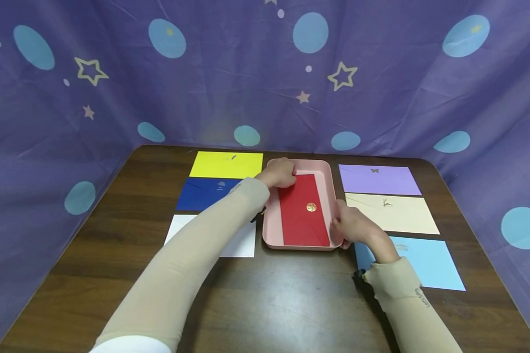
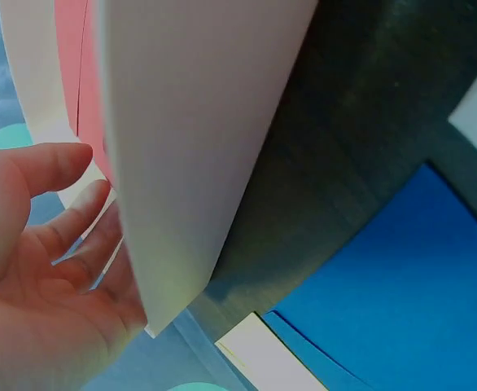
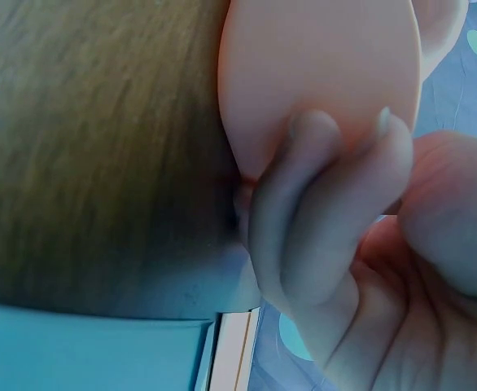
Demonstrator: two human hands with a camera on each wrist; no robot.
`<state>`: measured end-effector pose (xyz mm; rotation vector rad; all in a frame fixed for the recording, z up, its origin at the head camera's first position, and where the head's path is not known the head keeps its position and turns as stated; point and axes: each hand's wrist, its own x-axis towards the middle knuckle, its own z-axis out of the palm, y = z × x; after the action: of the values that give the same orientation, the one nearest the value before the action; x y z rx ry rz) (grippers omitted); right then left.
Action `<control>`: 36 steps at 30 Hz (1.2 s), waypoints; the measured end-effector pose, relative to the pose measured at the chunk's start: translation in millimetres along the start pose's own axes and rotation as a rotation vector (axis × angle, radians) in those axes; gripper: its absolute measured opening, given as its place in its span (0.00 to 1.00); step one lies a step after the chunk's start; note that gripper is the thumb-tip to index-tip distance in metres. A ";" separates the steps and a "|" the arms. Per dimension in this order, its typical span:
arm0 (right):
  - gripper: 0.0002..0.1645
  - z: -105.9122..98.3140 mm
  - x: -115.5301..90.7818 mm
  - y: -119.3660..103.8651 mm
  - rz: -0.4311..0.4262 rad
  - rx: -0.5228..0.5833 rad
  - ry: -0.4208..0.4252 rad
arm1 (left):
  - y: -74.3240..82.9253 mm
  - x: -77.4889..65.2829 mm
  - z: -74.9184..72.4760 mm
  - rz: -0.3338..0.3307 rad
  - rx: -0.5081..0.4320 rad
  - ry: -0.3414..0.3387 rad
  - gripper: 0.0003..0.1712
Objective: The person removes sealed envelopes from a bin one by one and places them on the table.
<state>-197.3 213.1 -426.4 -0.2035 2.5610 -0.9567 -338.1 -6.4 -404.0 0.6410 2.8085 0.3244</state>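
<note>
A pink tray (image 1: 271,230) stands mid-table with a red envelope (image 1: 301,215) bearing a round gold emblem inside. My left hand (image 1: 279,172) reaches over the tray's far left corner, fingertips by the envelope's far end. In the left wrist view, thumb and fingers of the left hand (image 2: 55,244) stand apart, with some fingertips hidden behind the tray wall (image 2: 181,163). At the tray's near right side, my right hand (image 1: 353,223) grips the wall. The right wrist view shows the curled fingers (image 3: 320,212) against the tray's outer side (image 3: 320,65).
Left of the tray lie yellow (image 1: 225,165), blue (image 1: 200,192) and white envelopes (image 1: 243,242). To its right are purple (image 1: 380,180), cream (image 1: 397,213) and light blue envelopes (image 1: 437,264). A purple patterned curtain (image 1: 247,83) hangs behind the brown table (image 1: 282,304).
</note>
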 end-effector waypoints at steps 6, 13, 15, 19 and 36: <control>0.25 0.1 0.0 0.9 0.001 -0.001 0.000 | 4.0 1.9 -6.8 0.021 -0.004 0.025 0.15; 0.26 0.5 -1.7 0.9 -0.011 0.003 0.000 | 9.9 -4.9 -26.7 0.134 0.045 0.055 0.19; 0.26 0.6 -2.0 0.9 -0.018 0.008 0.001 | 11.1 -8.8 -33.8 0.148 0.019 0.066 0.18; 0.24 0.9 -1.8 1.1 -0.031 0.011 0.002 | 12.3 -17.4 -46.1 0.154 -0.056 0.079 0.16; 0.26 0.2 -0.4 3.2 -0.034 0.019 0.000 | 16.8 -41.6 -81.3 0.238 -0.081 0.033 0.12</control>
<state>-196.9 215.5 -428.5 -0.2429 2.5556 -0.9930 -317.9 -23.3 -315.0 0.9615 2.7361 0.4937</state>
